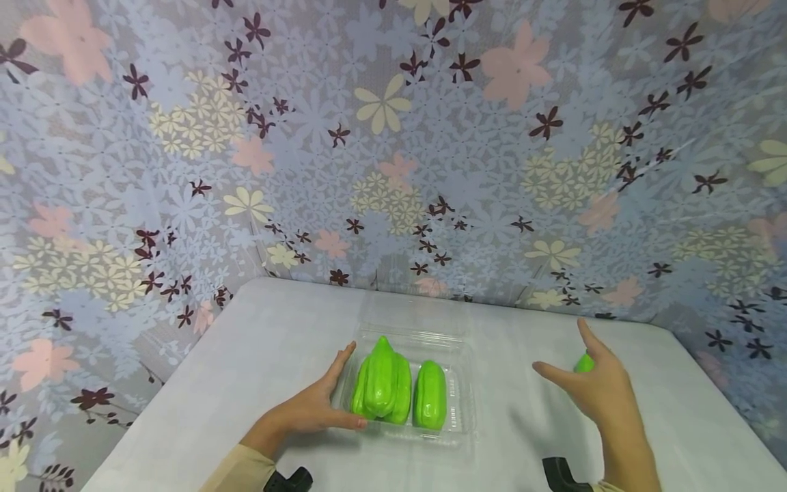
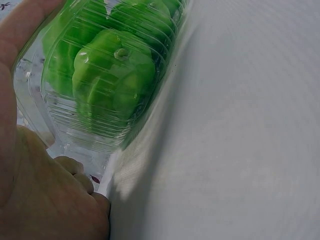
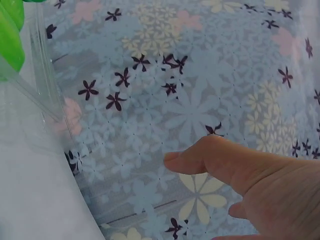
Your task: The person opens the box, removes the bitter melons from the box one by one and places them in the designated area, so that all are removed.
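A clear plastic container (image 1: 460,410) on the table holds several glossy green, ribbed fruits that look like star fruit (image 1: 381,383). One of these fruits (image 1: 430,395) lies apart at the container's right side. At the container's left edge is my left hand (image 1: 310,408), thumb by the front wall and forefinger straight along the side. Through the wall in the left wrist view, the lobed end of a green fruit (image 2: 115,70) shows. Over the table's right side, my right hand (image 1: 593,386) is empty, thumb and forefinger spread. Behind it peeks a green object (image 1: 585,363), mostly hidden.
The container's transparent lid (image 1: 418,336) stands folded back at its far side. A white table (image 1: 307,307) carries everything. Floral cloth (image 1: 393,171) rises like a wall behind the table and along both sides.
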Motion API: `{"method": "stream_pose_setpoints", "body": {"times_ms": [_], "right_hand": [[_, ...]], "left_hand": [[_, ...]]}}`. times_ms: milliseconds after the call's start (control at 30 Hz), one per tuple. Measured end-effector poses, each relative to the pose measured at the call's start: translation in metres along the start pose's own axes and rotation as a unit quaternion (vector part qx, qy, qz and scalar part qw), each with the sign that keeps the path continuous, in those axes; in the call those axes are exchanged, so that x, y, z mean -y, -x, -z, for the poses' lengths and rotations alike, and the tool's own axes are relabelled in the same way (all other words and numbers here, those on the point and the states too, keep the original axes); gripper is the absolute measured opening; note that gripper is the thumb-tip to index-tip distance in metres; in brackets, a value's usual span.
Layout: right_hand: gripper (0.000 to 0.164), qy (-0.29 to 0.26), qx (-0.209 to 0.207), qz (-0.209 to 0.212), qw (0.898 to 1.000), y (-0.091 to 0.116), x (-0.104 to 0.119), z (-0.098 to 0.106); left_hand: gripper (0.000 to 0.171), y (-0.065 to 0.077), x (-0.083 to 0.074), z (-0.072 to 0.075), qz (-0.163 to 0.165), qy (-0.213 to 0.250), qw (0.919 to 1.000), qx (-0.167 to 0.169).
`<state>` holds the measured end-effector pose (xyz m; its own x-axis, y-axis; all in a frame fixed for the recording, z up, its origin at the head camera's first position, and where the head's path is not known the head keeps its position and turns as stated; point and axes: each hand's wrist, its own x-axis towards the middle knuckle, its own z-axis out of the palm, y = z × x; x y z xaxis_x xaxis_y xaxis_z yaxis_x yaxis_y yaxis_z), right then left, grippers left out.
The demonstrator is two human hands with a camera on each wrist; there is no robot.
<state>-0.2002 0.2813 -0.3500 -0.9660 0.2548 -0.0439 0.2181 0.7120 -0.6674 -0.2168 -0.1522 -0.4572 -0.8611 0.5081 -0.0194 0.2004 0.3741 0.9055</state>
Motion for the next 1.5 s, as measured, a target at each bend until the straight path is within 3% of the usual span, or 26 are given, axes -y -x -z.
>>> {"method": "stream_pose_setpoints", "body": {"times_ms": [200,567,1133,1500], "right_hand": [[0.126,-0.002,0.021,0.023,0.999,0.005,0.008,-0.005],[0.122,-0.008,0.020,0.077,0.997,0.015,0.020,-0.021],[0.122,0.014,0.034,0.098,0.994,0.015,0.032,-0.037],[0.119,-0.018,0.051,0.123,0.991,0.016,0.039,-0.050]], "left_hand": [[0.125,-0.001,-0.001,0.000,-0.003,0.000,1.0000,0.003],[0.127,-0.003,0.000,0.000,0.001,-0.008,1.0000,0.003],[0.128,-0.004,0.000,0.000,-0.003,-0.008,1.0000,0.003],[0.128,-0.002,0.001,0.001,-0.007,-0.010,0.9999,-0.003]]}}
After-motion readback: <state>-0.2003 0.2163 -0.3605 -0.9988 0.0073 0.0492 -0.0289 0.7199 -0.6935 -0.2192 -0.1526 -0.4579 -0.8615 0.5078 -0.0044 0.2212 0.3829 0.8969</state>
